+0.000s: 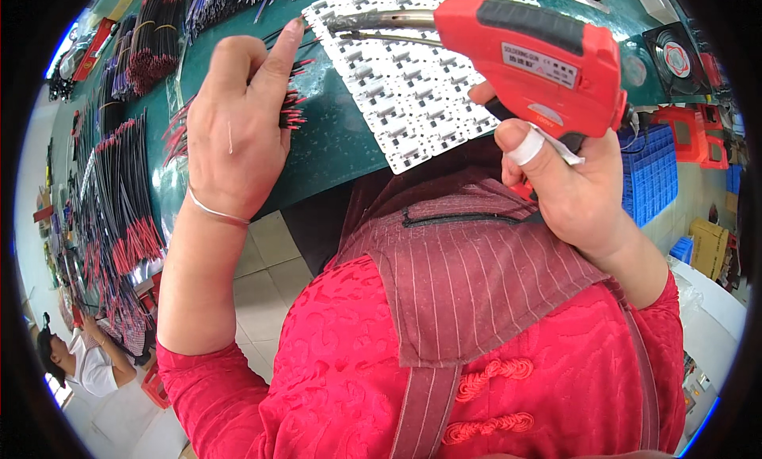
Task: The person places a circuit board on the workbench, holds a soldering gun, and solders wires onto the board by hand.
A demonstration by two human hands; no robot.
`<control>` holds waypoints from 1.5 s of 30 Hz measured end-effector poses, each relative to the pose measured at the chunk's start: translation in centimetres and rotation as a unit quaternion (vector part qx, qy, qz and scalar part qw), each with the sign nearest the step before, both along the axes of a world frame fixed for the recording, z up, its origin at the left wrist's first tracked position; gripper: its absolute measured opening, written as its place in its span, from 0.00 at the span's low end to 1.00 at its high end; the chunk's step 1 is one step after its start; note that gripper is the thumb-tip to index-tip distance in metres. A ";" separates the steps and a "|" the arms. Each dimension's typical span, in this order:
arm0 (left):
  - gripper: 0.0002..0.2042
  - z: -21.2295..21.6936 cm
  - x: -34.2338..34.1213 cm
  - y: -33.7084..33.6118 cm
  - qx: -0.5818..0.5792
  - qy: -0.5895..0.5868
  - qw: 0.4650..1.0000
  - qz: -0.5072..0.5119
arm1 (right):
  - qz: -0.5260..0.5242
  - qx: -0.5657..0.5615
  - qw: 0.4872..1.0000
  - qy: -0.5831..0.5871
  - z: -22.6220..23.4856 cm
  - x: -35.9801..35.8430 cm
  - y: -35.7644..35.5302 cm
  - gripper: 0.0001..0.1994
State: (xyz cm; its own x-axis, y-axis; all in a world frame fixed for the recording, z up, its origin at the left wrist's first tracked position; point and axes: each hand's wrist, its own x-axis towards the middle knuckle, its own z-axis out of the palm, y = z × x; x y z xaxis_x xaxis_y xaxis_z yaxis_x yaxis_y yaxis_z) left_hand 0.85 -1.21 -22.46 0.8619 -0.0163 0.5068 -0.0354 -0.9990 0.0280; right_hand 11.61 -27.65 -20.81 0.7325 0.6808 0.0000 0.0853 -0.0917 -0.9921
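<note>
My right hand (578, 185), with white tape round its thumb, is closed on the handle of a red and black soldering gun (528, 58). The gun's metal tip reaches left over a white circuit board panel (429, 122), close to its upper left edge. The panel carries rows of small components. My left hand (238, 130) is closed on a bunch of thin black wires (294, 114) with red ends. Its index finger stretches toward the panel's edge, by the gun's tip. A wire lies near that fingertip; whether it touches the panel I cannot tell.
Bundles of black and red wires (123, 197) lie along the left of the green table (333, 145). A black square fan (676, 58) stands at the far right, above a blue plastic crate (651, 169) and a red stool (686, 134). Another person (87, 356) sits at lower left.
</note>
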 end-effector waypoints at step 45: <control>0.16 -1.8 1.2 0.2 0.046 -0.001 0.999 -0.027 | 0.030 -0.011 0.996 -0.087 -1.0 0.4 0.0 0.12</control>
